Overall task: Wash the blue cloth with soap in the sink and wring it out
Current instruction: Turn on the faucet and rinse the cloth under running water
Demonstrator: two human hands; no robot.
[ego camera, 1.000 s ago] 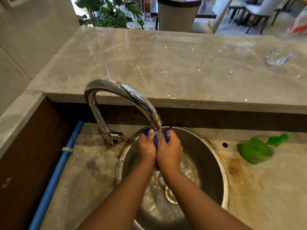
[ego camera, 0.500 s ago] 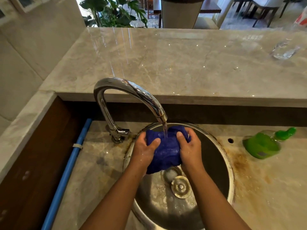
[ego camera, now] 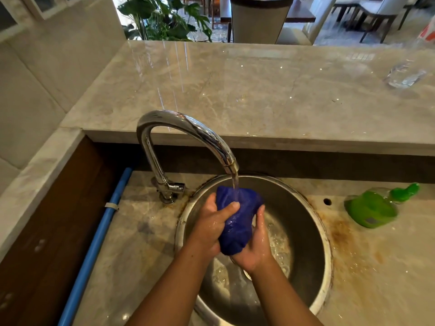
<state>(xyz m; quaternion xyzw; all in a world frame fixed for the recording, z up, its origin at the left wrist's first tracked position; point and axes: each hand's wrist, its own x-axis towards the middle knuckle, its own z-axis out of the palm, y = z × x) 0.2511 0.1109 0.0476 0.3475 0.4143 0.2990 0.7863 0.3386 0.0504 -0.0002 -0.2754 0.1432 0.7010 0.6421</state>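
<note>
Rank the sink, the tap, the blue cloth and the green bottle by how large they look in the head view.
1. sink
2. tap
3. blue cloth and green bottle: they look alike, the cloth bunched up, so unranked.

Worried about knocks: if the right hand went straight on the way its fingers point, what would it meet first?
The right hand, holding the blue cloth, would likely meet the sink's far wall; depth is unclear.

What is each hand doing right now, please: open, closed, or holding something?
Left hand: closed, fingers gripping the blue cloth under the running tap.
Right hand: closed, gripping the blue cloth lower down.
</note>
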